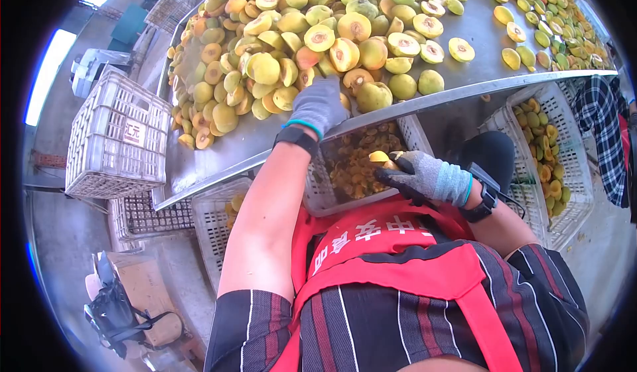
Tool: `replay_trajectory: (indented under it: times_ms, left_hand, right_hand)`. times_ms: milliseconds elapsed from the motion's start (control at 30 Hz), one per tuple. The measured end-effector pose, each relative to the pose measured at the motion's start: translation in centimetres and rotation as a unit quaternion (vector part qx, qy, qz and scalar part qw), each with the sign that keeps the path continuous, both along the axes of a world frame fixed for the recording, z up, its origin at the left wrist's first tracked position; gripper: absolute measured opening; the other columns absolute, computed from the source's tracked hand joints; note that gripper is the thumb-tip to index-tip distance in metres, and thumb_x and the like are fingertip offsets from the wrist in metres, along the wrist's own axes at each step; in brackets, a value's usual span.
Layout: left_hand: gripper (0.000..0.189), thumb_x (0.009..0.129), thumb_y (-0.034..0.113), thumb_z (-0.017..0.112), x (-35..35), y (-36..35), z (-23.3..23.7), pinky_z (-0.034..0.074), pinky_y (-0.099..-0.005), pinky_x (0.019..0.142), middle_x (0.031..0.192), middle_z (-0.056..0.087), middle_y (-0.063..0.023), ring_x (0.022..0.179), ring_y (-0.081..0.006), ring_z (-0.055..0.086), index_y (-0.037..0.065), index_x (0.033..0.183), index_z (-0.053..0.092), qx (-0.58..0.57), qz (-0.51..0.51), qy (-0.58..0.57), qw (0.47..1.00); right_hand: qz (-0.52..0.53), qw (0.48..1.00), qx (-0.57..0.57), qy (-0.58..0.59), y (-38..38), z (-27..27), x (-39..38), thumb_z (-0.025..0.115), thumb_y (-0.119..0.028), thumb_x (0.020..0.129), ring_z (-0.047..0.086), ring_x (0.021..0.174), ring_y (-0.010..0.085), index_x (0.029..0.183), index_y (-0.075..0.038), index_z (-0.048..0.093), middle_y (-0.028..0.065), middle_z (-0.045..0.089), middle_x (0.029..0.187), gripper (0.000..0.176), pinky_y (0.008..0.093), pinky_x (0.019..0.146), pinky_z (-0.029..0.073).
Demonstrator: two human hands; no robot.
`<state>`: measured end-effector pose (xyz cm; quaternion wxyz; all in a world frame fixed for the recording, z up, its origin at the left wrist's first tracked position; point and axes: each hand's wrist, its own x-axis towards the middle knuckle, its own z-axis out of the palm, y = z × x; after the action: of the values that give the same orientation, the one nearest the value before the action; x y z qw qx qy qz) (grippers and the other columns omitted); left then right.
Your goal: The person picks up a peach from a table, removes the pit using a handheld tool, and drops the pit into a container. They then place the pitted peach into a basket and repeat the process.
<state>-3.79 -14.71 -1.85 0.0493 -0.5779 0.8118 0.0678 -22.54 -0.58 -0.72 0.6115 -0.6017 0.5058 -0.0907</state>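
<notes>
My left hand (320, 105), in a grey glove, reaches over the table's near edge against the pile of halved yellow-green peaches (265, 70). Its fingertips are hidden by the back of the hand and the fruit, so whether it grips a piece cannot be seen. My right hand (424, 175), in a grey glove with dark fingers, is closed on a yellow peach piece (379, 157) between thumb and fingers. It hovers above a crate (320, 196) holding many small brownish-yellow fruit pieces, under the table edge.
The metal table (458, 83) carries more halves (461, 50) to the right. White crates of peaches (570, 193) stand at lower right. Left of the table is a stacked white crate (119, 133). A cardboard box (142, 286) and black bag sit on the floor. Another person's plaid sleeve (597, 126) shows at right.
</notes>
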Motion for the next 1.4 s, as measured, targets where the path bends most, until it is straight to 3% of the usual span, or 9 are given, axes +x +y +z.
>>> replay_trajectory:
  times_ms: [100, 233, 467, 700, 800, 900, 967, 1067, 1400]
  left_hand:
    - [0.051, 0.063, 0.023, 0.072, 2.5, 0.8, 0.6, 0.049, -0.0390, 0.081, 0.101, 0.059, -0.0160, 0.091, -0.0285, 0.060, 0.002, 0.105, 0.053, 0.023, 0.036, 0.234, 0.971]
    - [0.046, 0.070, 0.002, 0.060, 4.7, 4.9, 2.7, 0.047, -0.0401, 0.087, 0.109, 0.055, -0.0146, 0.093, -0.0304, 0.059, 0.002, 0.115, 0.048, 0.169, -0.023, 0.838, 0.518]
    - [0.058, 0.075, 0.018, 0.060, 3.5, 12.2, 2.7, 0.044, -0.0445, 0.090, 0.117, 0.051, -0.0155, 0.107, -0.0340, 0.051, 0.003, 0.126, 0.040, 0.234, 0.040, 0.916, 0.323]
    - [0.059, 0.077, 0.024, 0.059, 6.1, 11.8, 1.2, 0.041, -0.0427, 0.095, 0.120, 0.050, -0.0193, 0.113, -0.0354, 0.048, -0.001, 0.127, 0.039, 0.212, 0.044, 0.925, 0.312]
    - [0.064, 0.076, 0.023, 0.060, 7.1, 12.2, 1.3, 0.040, -0.0432, 0.097, 0.128, 0.044, -0.0209, 0.116, -0.0361, 0.045, -0.002, 0.130, 0.035, 0.254, 0.046, 0.919, 0.297]
    - [0.067, 0.080, 0.026, 0.059, 7.2, 12.8, 1.4, 0.042, -0.0415, 0.096, 0.134, 0.038, -0.0223, 0.118, -0.0370, 0.043, -0.003, 0.133, 0.030, 0.261, 0.057, 0.906, 0.330]
    - [0.064, 0.086, 0.035, 0.055, 7.2, 13.5, 1.3, 0.048, -0.0353, 0.085, 0.132, 0.040, -0.0225, 0.107, -0.0332, 0.051, 0.001, 0.134, 0.032, 0.237, 0.068, 0.900, 0.359]
    - [0.063, 0.088, 0.044, 0.051, 7.7, 13.5, -0.3, 0.049, -0.0287, 0.070, 0.128, 0.045, -0.0218, 0.084, -0.0257, 0.057, 0.005, 0.134, 0.034, 0.292, 0.018, 0.908, 0.299]
    - [0.067, 0.083, 0.049, 0.055, 6.5, 14.8, -0.6, 0.052, -0.0251, 0.062, 0.111, 0.057, -0.0141, 0.080, -0.0203, 0.062, 0.000, 0.127, 0.040, 0.295, 0.102, 0.869, 0.383]
  right_hand:
    - [-0.012, 0.999, 0.008, -0.042, -0.1, 0.1, 0.0, 0.056, -0.044, 0.086, 0.051, 0.049, 0.0136, 0.090, -0.004, 0.054, 0.0050, 0.052, 0.061, 0.040, 0.0282, 0.045, 0.042]
    - [-0.044, 0.979, 0.086, -0.179, -0.4, 0.6, 0.2, 0.059, -0.037, 0.085, 0.051, 0.046, 0.0115, 0.092, -0.006, 0.056, 0.0032, 0.053, 0.062, 0.032, 0.0240, 0.041, 0.041]
    - [0.044, 0.945, 0.006, -0.325, -1.5, 1.3, 4.3, 0.057, -0.022, 0.087, 0.053, 0.050, 0.0108, 0.098, -0.005, 0.055, 0.0026, 0.055, 0.065, 0.021, 0.0231, 0.045, 0.043]
    - [-0.008, 0.990, -0.138, -0.040, -1.2, 0.8, 5.5, 0.056, -0.038, 0.086, 0.055, 0.048, 0.0140, 0.089, -0.001, 0.056, 0.0076, 0.058, 0.063, 0.036, 0.0277, 0.042, 0.044]
    - [-0.062, 0.971, 0.118, -0.196, -1.2, 1.1, 4.4, 0.054, -0.041, 0.088, 0.054, 0.042, 0.0161, 0.098, 0.000, 0.057, 0.0083, 0.054, 0.059, 0.042, 0.0290, 0.038, 0.043]
    - [0.208, 0.842, -0.496, -0.046, -2.5, -2.0, 2.4, 0.079, -0.022, 0.043, 0.060, 0.084, 0.0301, 0.133, 0.002, 0.032, 0.0165, 0.057, 0.096, 0.104, 0.0340, 0.073, 0.049]
    - [0.239, 0.800, -0.550, -0.004, -2.4, -3.6, 2.5, 0.074, -0.016, 0.026, 0.052, 0.102, 0.0354, 0.137, 0.004, 0.021, 0.0197, 0.051, 0.110, 0.124, 0.0349, 0.087, 0.042]
    - [0.020, 0.963, -0.133, -0.236, -1.1, -3.0, 3.4, 0.043, -0.052, 0.090, 0.047, 0.041, 0.0107, 0.087, -0.004, 0.055, 0.0018, 0.049, 0.054, 0.050, 0.0235, 0.040, 0.039]
    - [-0.042, 0.983, -0.108, -0.142, -0.6, 2.1, 4.7, 0.055, -0.035, 0.088, 0.053, 0.054, 0.0186, 0.095, -0.003, 0.056, 0.0076, 0.056, 0.067, 0.034, 0.0295, 0.051, 0.042]
